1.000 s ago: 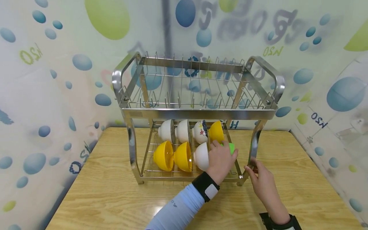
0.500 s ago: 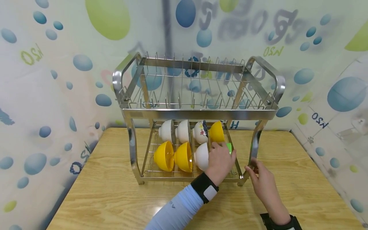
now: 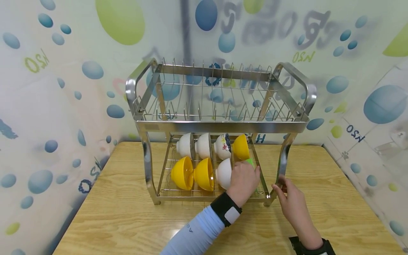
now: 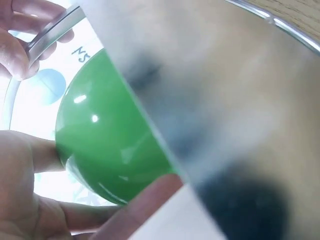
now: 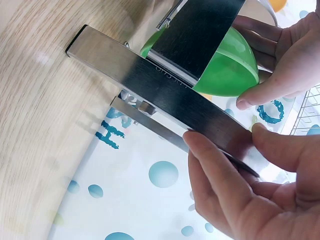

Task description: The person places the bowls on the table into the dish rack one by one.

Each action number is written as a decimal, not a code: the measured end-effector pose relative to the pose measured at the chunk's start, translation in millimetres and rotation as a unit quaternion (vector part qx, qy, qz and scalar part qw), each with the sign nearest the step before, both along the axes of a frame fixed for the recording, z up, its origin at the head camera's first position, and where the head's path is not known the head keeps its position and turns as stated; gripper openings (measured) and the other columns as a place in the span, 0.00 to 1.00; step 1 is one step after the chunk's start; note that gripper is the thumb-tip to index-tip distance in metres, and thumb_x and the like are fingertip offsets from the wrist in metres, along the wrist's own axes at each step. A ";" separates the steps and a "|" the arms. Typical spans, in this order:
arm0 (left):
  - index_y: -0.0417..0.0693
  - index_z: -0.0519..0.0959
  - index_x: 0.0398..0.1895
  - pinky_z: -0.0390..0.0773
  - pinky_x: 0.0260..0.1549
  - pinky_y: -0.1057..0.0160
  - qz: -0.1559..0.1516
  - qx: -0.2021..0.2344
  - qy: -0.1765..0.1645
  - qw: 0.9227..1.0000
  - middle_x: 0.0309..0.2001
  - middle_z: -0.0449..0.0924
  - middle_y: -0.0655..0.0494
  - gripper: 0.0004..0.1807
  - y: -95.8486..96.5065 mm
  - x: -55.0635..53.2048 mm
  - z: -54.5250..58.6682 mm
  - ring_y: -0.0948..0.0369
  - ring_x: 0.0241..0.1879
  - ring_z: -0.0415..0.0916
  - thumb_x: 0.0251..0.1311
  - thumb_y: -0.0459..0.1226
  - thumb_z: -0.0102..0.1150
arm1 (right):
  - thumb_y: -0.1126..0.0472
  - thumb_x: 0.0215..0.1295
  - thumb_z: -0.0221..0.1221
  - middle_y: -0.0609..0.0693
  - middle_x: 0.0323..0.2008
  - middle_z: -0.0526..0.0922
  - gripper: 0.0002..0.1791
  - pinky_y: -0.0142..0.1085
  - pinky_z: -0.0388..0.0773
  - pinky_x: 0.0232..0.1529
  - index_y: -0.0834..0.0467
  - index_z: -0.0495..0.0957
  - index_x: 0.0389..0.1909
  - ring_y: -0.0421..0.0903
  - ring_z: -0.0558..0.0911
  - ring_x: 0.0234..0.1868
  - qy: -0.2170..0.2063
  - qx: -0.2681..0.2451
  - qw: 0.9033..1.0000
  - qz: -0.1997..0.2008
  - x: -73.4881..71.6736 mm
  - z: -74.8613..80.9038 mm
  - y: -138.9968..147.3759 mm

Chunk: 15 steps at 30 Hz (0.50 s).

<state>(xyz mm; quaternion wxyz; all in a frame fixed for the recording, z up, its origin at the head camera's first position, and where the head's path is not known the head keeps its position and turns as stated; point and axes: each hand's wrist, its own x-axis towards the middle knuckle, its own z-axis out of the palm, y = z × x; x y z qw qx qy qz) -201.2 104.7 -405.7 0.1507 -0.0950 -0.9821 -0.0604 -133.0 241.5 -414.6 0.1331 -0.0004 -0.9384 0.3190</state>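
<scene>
My left hand (image 3: 243,182) holds a green bowl (image 3: 250,162) at the right end of the front row on the dish rack's lower tier. In the left wrist view its fingers and thumb lie around the green bowl (image 4: 107,130), and the rack's metal bar covers part of it. From the head, that hand hides most of the bowl. My right hand (image 3: 293,203) pinches the rack's front right leg (image 3: 283,159) near its foot. The right wrist view shows thumb and fingers on either side of the flat metal leg (image 5: 165,95).
Beside the left hand, a white bowl (image 3: 224,173) and two yellow bowls (image 3: 182,173) lie on their sides. Behind them are white bowls (image 3: 185,145), a flowered bowl (image 3: 222,146) and a yellow bowl (image 3: 241,147). The upper tier (image 3: 220,126) spans above; a patterned wall stands behind.
My left hand has shifted slightly left and down, and its fingers have drawn down from the back yellow bowl. The green bowl has turned in the hand. My right hand stays on the leg.
</scene>
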 end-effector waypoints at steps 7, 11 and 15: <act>0.47 0.78 0.11 0.68 0.12 0.69 -0.023 0.006 -0.006 1.000 0.16 0.74 0.55 0.32 -4.1 2.9 1.7 0.63 0.17 0.70 0.67 0.56 0.45 | 0.62 0.67 0.56 0.57 0.32 0.80 0.19 0.47 0.81 0.35 0.69 0.71 0.53 0.58 0.82 0.40 0.006 0.003 1.000 -0.001 -1.1 -0.7 -0.6; 0.33 0.82 0.40 0.69 0.11 0.71 -0.020 0.033 -0.005 0.999 0.19 0.79 0.53 0.34 -8.3 12.8 5.4 0.64 0.16 0.74 0.67 0.58 0.44 | 0.63 0.67 0.56 0.61 0.35 0.80 0.19 0.48 0.81 0.35 0.72 0.70 0.54 0.59 0.82 0.40 0.014 0.007 1.000 -0.012 0.7 1.2 -5.3; 0.33 0.77 0.51 0.74 0.14 0.69 -0.028 0.081 0.030 0.996 0.28 0.83 0.49 0.34 -19.7 33.3 16.1 0.62 0.19 0.77 0.66 0.57 0.46 | 0.62 0.67 0.56 0.69 0.45 0.75 0.25 0.54 0.76 0.41 0.73 0.64 0.59 0.65 0.76 0.47 0.070 0.019 0.996 -0.058 8.4 9.4 -16.2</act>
